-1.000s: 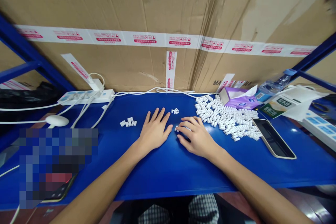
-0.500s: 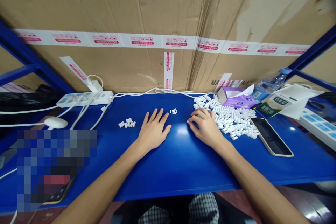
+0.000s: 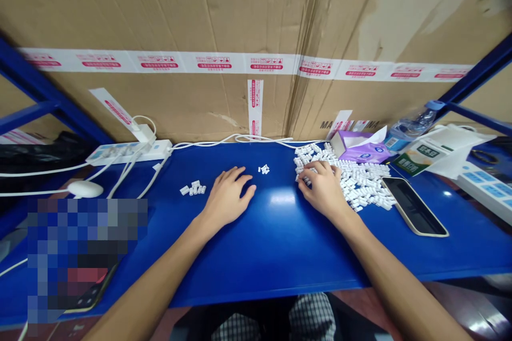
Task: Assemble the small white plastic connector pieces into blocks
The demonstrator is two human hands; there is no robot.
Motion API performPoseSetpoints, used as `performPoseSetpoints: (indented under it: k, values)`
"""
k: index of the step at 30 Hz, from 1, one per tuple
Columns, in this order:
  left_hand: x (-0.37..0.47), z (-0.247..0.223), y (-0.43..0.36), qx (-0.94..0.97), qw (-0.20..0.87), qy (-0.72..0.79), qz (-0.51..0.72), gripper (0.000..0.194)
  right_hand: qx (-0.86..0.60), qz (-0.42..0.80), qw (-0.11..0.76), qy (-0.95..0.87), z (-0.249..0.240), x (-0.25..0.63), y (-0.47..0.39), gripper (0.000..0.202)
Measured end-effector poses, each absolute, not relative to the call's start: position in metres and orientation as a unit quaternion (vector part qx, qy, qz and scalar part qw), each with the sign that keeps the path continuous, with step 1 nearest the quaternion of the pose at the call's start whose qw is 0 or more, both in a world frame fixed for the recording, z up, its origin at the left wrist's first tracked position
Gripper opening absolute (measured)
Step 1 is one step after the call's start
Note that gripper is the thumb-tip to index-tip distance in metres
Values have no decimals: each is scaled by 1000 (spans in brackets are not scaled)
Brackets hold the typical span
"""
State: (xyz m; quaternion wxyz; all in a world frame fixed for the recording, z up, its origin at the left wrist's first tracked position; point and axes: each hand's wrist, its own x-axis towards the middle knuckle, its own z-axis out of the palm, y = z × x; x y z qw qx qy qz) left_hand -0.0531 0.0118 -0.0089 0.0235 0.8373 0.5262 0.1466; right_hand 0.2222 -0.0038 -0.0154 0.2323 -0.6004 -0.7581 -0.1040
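My left hand (image 3: 226, 195) rests palm down on the blue tabletop with its fingers spread and nothing in it. To its left lies a small group of white plastic pieces (image 3: 194, 188). A smaller cluster of tiny white pieces (image 3: 264, 169) is just beyond its fingertips, to the right. My right hand (image 3: 323, 187) is at the left edge of a large pile of small white plastic pieces (image 3: 366, 181). Its fingers are bent and closed in toward the thumb, with a white piece at the fingertips. The palm hides part of the pile.
Behind the pile stand a purple tissue pack (image 3: 362, 146) and a plastic bottle (image 3: 416, 122). A phone (image 3: 416, 206) lies right of the pile, near a green-and-white package (image 3: 428, 154). A white power strip (image 3: 128, 152) with cables sits back left. Cardboard (image 3: 180, 101) walls the rear.
My right hand has shifted right, onto the edge of the pile. My left hand has drawn slightly left, its fingers less stretched than before.
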Motion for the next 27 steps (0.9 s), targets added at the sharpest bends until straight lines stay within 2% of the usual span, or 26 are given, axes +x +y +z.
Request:
performPoseSetpoints:
  k: [4, 6, 10, 13, 18, 27]
  values:
    - [-79, 9, 24, 777, -26, 597, 198, 37, -606, -101, 225, -756, -15, 222, -4, 17]
    - [-98, 18, 30, 752, -37, 635, 171, 39, -606, -100, 227, -756, -14, 222, -4, 16]
    - [-139, 28, 38, 728, 14, 681, 77, 42, -606, -95, 233, -754, -13, 221, -5, 17]
    - [-162, 31, 43, 676, 31, 733, 70, 41, -612, -95, 237, -748, -13, 220, -5, 19]
    - [-173, 30, 49, 736, 119, 662, 77, 38, -603, -95, 253, -750, -14, 220, -5, 22]
    - [-161, 31, 44, 745, 224, 625, 73, 42, -590, -81, 276, -754, -13, 220, -6, 23]
